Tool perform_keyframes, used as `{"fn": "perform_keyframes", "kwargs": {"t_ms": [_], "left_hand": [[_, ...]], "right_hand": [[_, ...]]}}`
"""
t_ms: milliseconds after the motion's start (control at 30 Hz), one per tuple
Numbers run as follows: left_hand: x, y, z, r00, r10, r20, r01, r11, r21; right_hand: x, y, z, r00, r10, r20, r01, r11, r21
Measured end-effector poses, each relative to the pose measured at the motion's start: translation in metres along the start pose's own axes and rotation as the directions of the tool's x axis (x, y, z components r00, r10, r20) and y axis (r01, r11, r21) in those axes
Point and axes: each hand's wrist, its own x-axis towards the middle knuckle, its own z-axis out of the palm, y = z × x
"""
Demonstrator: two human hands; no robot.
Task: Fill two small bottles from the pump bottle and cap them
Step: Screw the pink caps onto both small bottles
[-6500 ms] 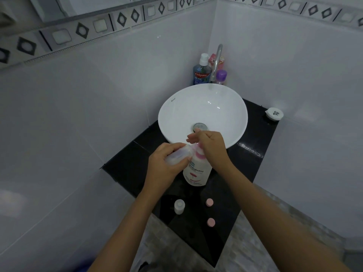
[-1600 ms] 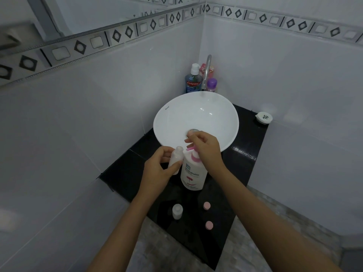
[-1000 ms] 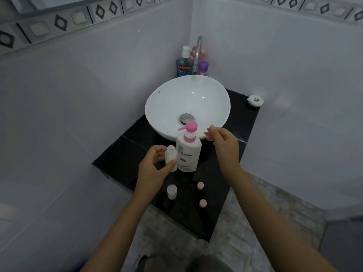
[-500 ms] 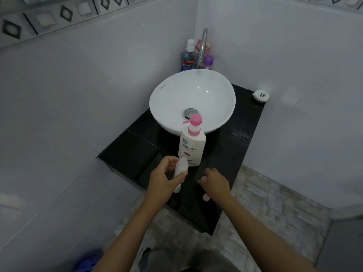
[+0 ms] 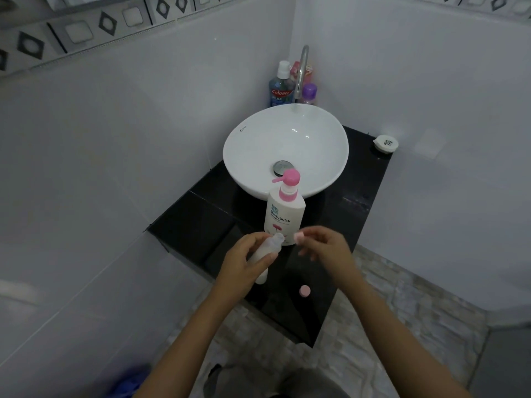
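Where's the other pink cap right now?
The loose round pink cap lies on the black counter near its front edge, below the right hand and right of the left hand.

Home bathroom: basin [image 5: 250, 145], tap [image 5: 302, 70], tiled walls [image 5: 143, 124].

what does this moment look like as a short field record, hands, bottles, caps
left hand: grip around a small bottle, mouth uncapped, tilted toward the right hand
right hand: pinching a pink cap beside the bottle's mouth, not yet on
pump bottle: upright on the black counter, in front of the white basin, untouched
spare pink cap: lying on the counter near its front edge
second small bottle: not visible, perhaps behind the left hand
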Motion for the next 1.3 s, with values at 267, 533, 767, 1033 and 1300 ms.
{"fn": "perform_keyframes", "kwargs": {"t_ms": [267, 533, 767, 1033, 1300], "left_hand": [[0.006, 0.004, 0.007, 0.998, 0.03, 0.053, -0.03, 1.0, 0.008], [0.007, 0.013, 0.011, 0.991, 0.043, 0.125, -0.045, 0.999, 0.008], [0.008, 0.015, 0.014, 0.987, 0.06, 0.147, -0.067, 0.997, 0.04], [0.008, 0.02, 0.013, 0.986, 0.071, 0.15, -0.077, 0.996, 0.034], [0.008, 0.023, 0.011, 0.987, 0.072, 0.144, -0.077, 0.997, 0.031]], "right_hand": [[-0.028, -0.038, -0.016, 0.973, -0.176, 0.147, 0.187, 0.98, -0.068], [-0.029, -0.038, -0.028, 0.944, -0.243, 0.223, 0.281, 0.947, -0.155], [-0.029, -0.042, -0.022, 0.992, -0.071, 0.107, 0.112, 0.882, -0.457], [-0.033, -0.044, -0.026, 0.973, -0.119, 0.199, 0.18, 0.929, -0.324], [-0.032, -0.044, -0.028, 0.968, -0.1, 0.23, 0.164, 0.947, -0.277]]}}
